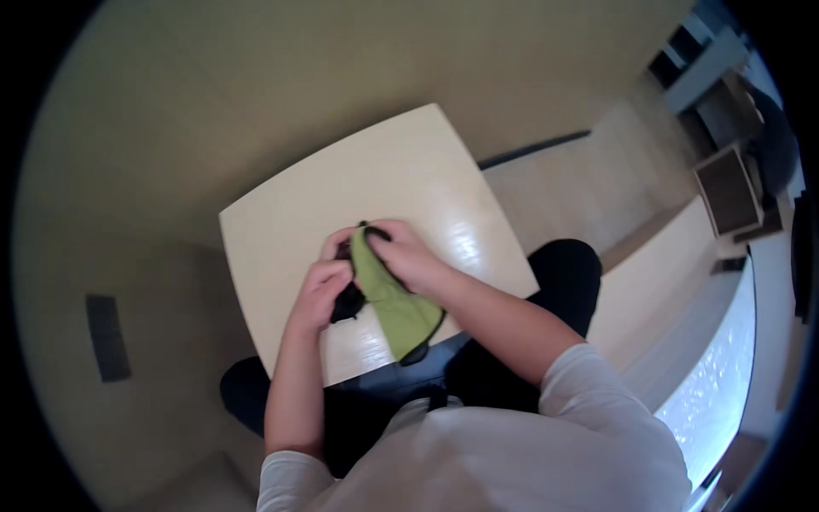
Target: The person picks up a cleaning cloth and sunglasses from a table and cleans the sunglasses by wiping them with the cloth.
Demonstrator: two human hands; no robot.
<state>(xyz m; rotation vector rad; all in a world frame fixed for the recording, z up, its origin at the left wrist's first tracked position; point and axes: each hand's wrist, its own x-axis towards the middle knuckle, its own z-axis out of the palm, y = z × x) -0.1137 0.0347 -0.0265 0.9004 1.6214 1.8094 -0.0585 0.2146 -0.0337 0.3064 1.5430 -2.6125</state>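
Both hands are together over the light wooden table (341, 188). A limp piece of green fabric (397, 311) with black edging hangs between them, its lower end towards the table's near edge. My right hand (408, 254) is closed on the upper part of the green fabric, with the thumb against a black patch. My left hand (326, 283) is closed by the fabric's left side, around a dark item (347, 302) whose kind I cannot make out. Whether that dark item is joined to the green fabric is hidden by the fingers.
My legs (567, 277) are on both sides of the table's near end. A beige wall (256, 77) rises behind the table. To the right stand a long pale bench-like surface (657, 290) and a box-like wooden unit (729, 192).
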